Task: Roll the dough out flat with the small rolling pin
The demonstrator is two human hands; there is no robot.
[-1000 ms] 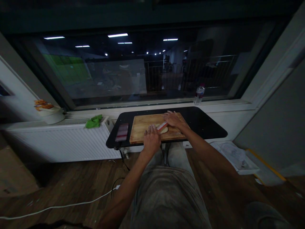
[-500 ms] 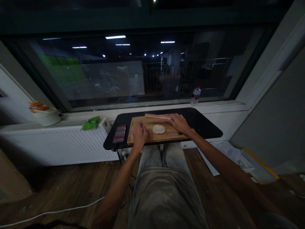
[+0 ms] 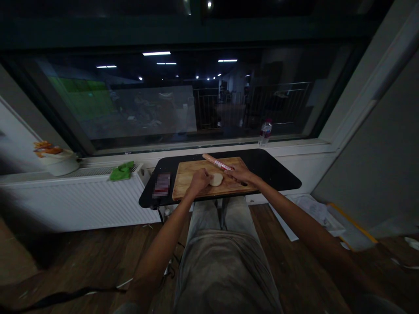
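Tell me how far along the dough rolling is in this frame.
Done: the dough lies on the cutting board as a small round disc. In hand: the right hand holds the rolling pin by one end, off the dough, while the left hand touches the dough's edge. Left: the disc looks small, so probably more rolling.

One dough [image 3: 216, 179], one rolling pin [image 3: 216, 162], one board [image 3: 186, 176].

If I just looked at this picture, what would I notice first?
Probably the two hands over the wooden cutting board on the small black table: the left hand touches a pale lump of dough, and the right hand holds a rolling pin. Behind them, a big dark window mirrors ceiling lights.
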